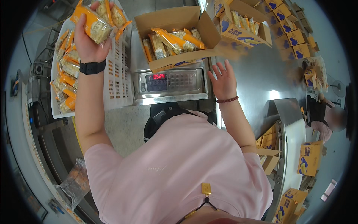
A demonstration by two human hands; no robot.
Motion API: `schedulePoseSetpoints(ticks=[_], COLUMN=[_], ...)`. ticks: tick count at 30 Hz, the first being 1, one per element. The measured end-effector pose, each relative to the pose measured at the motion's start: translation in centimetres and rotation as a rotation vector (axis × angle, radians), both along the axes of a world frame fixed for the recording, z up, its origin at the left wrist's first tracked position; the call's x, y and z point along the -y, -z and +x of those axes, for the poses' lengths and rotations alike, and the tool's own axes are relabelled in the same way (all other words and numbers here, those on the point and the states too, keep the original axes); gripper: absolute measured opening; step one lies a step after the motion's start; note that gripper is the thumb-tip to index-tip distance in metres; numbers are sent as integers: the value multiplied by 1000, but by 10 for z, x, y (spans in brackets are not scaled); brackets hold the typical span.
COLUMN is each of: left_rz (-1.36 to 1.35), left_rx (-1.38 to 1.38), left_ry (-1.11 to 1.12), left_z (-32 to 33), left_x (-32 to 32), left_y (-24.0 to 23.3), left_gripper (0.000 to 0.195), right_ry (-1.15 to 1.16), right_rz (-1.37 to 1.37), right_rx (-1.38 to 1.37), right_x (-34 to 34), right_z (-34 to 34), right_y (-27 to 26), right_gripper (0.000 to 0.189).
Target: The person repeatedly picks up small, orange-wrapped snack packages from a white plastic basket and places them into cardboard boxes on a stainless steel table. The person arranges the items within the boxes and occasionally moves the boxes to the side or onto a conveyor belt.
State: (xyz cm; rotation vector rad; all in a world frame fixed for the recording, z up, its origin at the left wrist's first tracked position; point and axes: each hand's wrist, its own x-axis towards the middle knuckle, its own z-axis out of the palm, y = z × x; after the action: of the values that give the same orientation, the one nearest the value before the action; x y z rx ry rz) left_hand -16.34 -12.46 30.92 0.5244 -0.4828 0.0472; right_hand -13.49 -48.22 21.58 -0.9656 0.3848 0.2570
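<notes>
My left hand (pixel 93 46), with a black band at the wrist, grips snack packets (pixel 96 23) in orange and clear wrappers. It is raised over a white plastic crate (pixel 119 70), in which several more packets (pixel 67 81) lie heaped. My right hand (pixel 224 79) is empty, fingers apart, just right of a steel digital scale (pixel 170 84) with lit red digits. An open cardboard box (pixel 167 19) stands on the scale, its flaps spread. Packets (pixel 176 40) lie inside it, some on their sides across others.
A second open carton (pixel 237 32) with packets stands on the steel table (pixel 251 72) at the upper right. Stacked yellow cartons (pixel 296 37) line the far side. A conveyor (pixel 293 140) runs at right, cartons (pixel 310 158) beside it. A person (pixel 320 114) works farther right.
</notes>
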Motion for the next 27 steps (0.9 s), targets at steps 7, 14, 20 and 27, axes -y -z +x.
schedulePoseSetpoints(ticks=[7, 14, 20, 27], left_rz=[-26, 304, 350, 199], left_rx=[35, -307, -316, -305], left_ry=[74, -592, -503, -424], left_z=[-2, 2, 9, 2], left_x=[3, 27, 30, 31], left_y=[-4, -5, 0, -9], left_gripper=[44, 43, 43, 42], right_ry=[-233, -412, -262, 44], right_rz=[102, 269, 334, 201], right_rx=[-61, -153, 0, -5], right_x=[-29, -59, -21, 120], right_z=[1, 5, 31, 47], right_y=[-22, -22, -6, -10], right_gripper=[48, 37, 24, 26])
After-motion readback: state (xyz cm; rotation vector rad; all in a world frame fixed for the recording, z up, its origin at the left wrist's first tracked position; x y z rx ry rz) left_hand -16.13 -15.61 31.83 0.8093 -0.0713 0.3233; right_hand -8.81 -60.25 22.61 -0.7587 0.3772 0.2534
